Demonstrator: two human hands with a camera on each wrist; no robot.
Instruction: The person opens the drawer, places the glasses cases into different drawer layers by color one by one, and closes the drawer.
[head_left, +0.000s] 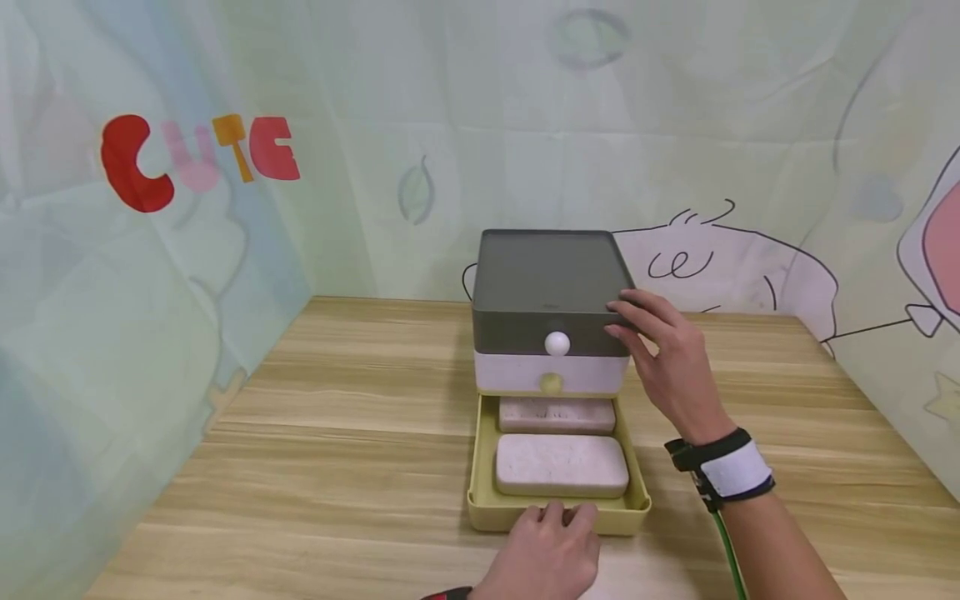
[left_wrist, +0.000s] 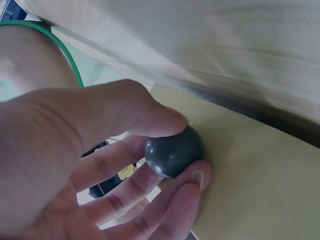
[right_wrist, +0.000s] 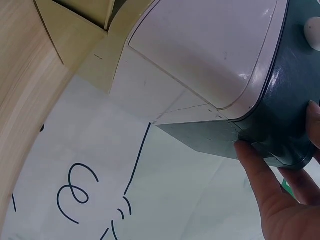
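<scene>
A small stacked drawer box stands on the wooden table, with a dark grey top tier (head_left: 551,275), a white middle tier (head_left: 517,372) and a pulled-out yellow bottom drawer (head_left: 480,467). Inside that drawer lie two pale pinkish, rounded rectangular blocks (head_left: 562,464), one behind the other. At the drawer's front, my left hand (head_left: 546,552) pinches a dark round knob (left_wrist: 174,151) between thumb and fingers. My right hand (head_left: 671,358) rests its fairly straight fingertips on the right front corner of the grey tier, some at the top edge and one lower on the front.
A white knob (head_left: 557,343) is on the grey tier and a yellow knob (head_left: 551,383) on the white one. Behind the wooden table (head_left: 360,433) hangs a printed cloth (head_left: 390,125). From the right wrist's band (head_left: 731,471) a green cable (head_left: 727,550) runs down.
</scene>
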